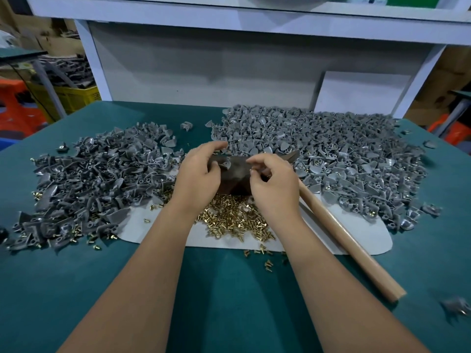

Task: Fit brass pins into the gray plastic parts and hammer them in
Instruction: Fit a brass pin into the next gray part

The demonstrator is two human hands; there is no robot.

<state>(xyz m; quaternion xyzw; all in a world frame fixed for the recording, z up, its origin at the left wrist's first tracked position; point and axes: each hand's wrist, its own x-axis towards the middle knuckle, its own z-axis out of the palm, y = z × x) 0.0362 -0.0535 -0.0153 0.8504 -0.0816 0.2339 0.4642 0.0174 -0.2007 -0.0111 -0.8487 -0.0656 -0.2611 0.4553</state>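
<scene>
Gray part (224, 164) held on dark block (235, 178) – frame centre.
It was pinched by the left hand (197, 174); a brass pin (251, 170) was pinched by the right hand (274, 182) – yellow crate (76, 96), upper left, contents unclear.

- A green table (229, 289) carries a white sheet (367, 233).
- A white shelf frame (86, 54) stands behind the table.
- A white board (362, 91) leans at the back right.
- A yellow crate (76, 96) and an orange stool (15, 103) are at the left.

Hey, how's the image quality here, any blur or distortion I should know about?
Head view: wide-angle bending bows the white shelf frame; a gray part at the lower right edge is motion-smeared; both hands and the brass pins look sharp; lighting is soft and even.
</scene>
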